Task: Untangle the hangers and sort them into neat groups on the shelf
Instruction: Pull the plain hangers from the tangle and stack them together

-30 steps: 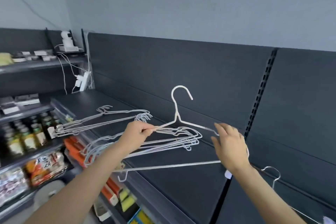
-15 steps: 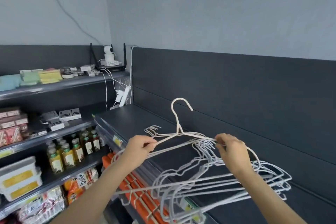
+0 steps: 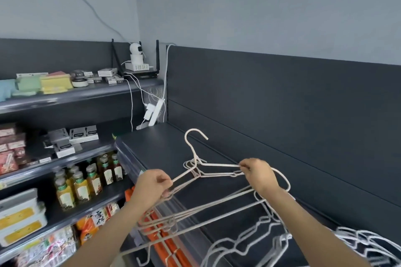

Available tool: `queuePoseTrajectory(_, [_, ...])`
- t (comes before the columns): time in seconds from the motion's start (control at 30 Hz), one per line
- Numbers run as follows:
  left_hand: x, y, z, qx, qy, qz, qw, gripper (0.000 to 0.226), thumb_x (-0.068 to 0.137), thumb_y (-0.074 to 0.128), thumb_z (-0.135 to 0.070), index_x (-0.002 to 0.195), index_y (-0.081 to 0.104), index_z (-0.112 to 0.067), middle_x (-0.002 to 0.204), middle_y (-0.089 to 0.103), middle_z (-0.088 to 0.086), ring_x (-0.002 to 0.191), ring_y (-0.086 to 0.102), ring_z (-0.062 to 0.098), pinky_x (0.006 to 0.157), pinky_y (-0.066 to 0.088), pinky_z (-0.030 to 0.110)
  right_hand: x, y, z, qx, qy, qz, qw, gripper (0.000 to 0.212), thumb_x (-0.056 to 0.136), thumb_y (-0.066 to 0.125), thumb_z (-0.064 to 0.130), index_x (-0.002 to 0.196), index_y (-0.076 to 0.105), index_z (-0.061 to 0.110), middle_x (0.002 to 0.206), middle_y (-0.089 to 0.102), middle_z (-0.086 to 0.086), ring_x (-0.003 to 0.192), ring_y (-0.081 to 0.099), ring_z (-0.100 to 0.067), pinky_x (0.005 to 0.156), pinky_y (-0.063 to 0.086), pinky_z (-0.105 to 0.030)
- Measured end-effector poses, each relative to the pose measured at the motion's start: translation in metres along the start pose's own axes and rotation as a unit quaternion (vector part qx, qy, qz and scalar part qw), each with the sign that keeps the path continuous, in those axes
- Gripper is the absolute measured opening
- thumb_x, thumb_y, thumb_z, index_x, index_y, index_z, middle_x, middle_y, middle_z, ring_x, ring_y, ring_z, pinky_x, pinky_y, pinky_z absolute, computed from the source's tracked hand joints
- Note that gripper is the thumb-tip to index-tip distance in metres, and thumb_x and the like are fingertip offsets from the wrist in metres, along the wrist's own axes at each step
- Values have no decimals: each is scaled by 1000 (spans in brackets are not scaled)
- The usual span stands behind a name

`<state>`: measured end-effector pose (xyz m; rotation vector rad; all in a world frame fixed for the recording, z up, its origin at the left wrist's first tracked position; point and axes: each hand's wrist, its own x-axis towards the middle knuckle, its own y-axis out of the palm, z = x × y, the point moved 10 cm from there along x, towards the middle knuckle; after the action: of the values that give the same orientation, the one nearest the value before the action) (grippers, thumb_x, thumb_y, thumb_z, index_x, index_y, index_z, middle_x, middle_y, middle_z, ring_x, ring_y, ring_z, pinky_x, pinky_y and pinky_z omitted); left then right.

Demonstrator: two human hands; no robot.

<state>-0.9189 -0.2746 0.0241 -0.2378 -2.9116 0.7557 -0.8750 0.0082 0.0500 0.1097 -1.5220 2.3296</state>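
I hold one pale wire hanger [image 3: 196, 154] above the dark shelf [image 3: 152, 147], hook upright. My left hand [image 3: 152, 188] pinches its left shoulder and my right hand [image 3: 259, 174] pinches its right shoulder. Under it on the shelf lies a flat group of similar hangers [image 3: 191, 214], hooks towards the back. A second heap of white wavy hangers [image 3: 271, 238] lies lower right, partly behind my right forearm. More white hangers [image 3: 368, 243] show at the far right edge.
A dark back panel [image 3: 282, 104] rises behind the shelf. A white power strip [image 3: 155, 112] with cables and a small camera [image 3: 135, 52] sit in the corner. The left shelves hold bottles [image 3: 86, 182], boxes and snack bags. Orange packs [image 3: 165, 245] sit below the shelf edge.
My view has swung left along the shelf. Both hands have carried the held hanger leftwards over the flat group; the wavy heap now lies lower right.
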Motion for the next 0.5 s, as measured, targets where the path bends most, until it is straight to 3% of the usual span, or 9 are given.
queuePoseTrajectory(0.1, [37, 13, 14, 46, -31, -6, 998, 25, 81, 62, 0, 59, 59, -10, 53, 56, 4, 41, 55, 8, 42, 47, 17, 41, 33, -18, -7, 21, 54, 998, 21, 90, 48, 14, 96, 68, 14, 101, 70, -7, 94, 62, -27, 82, 49, -33])
queuePoseTrajectory(0.17, [62, 28, 24, 86, -48, 1, 995, 26, 82, 62, -4, 58, 59, -14, 58, 58, 3, 56, 59, 17, 60, 53, 28, 63, 55, -32, -19, 31, 83, 996, 23, 90, 47, 14, 100, 67, 15, 102, 69, -8, 96, 62, -28, 82, 49, -33])
queuePoseTrajectory(0.23, [77, 47, 32, 174, -57, 35, 982, 13, 84, 61, -11, 73, 68, -8, 80, 67, 7, 81, 63, 21, 77, 48, 28, 78, 76, -46, -31, 39, 113, 992, 24, 90, 46, 15, 102, 67, 16, 104, 69, -8, 98, 61, -29, 83, 49, -33])
queuePoseTrajectory(0.3, [85, 63, 47, 233, -82, 67, 967, 17, 84, 57, -14, 89, 69, -3, 99, 69, 11, 95, 63, 22, 80, 46, 28, 88, 99, -57, -46, 37, 147, 987, 23, 89, 46, 16, 98, 67, 16, 104, 69, -8, 97, 61, -27, 83, 48, -33])
queuePoseTrajectory(0.37, [90, 76, 58, 269, -89, 99, 954, 21, 83, 56, -17, 95, 66, -4, 103, 67, 12, 97, 61, 24, 82, 47, 31, 93, 119, -60, -74, 16, 177, 981, 22, 90, 47, 19, 102, 66, 17, 109, 66, -7, 101, 60, -25, 85, 47, -32])
queuePoseTrajectory(0.5, [98, 99, 67, 323, -82, 152, 930, 34, 81, 60, -31, 107, 55, -9, 112, 58, 8, 102, 57, 23, 84, 47, 32, 98, 150, -49, -121, -50, 211, 969, 41, 90, 48, 28, 130, 49, 17, 131, 51, -6, 120, 49, -22, 102, 38, -33])
